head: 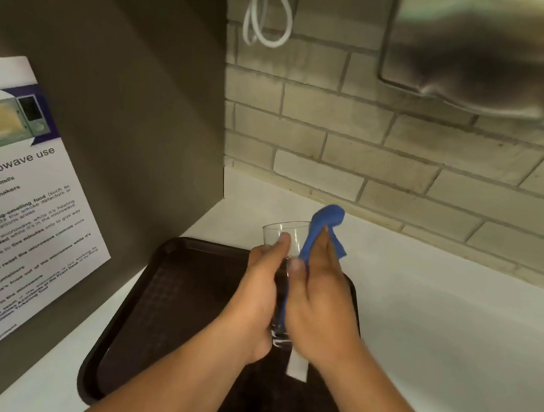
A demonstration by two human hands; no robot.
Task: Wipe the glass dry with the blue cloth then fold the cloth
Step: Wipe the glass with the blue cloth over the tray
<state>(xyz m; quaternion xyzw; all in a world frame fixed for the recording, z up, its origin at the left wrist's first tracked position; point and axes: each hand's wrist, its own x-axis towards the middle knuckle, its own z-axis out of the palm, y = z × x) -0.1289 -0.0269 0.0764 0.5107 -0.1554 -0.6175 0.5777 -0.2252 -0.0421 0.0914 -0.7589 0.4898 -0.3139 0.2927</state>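
A clear drinking glass (pixel 282 237) is held tilted above a dark tray, its open rim pointing away from me. My left hand (pixel 256 291) grips the glass around its left side, thumb on the wall near the rim. My right hand (pixel 318 308) presses the blue cloth (pixel 324 224) against the right side of the glass. Part of the cloth bunches up above the rim, and a strip of it runs down between my two hands. The lower body of the glass is mostly hidden by my hands.
A dark brown plastic tray (pixel 167 295) lies on the white counter (pixel 452 325) below my hands. A grey cabinet side with a microwave-use poster (pixel 11 212) stands at left. A tiled wall (pixel 371 142) rises behind, with a white cable loop (pixel 267 14) hanging on it.
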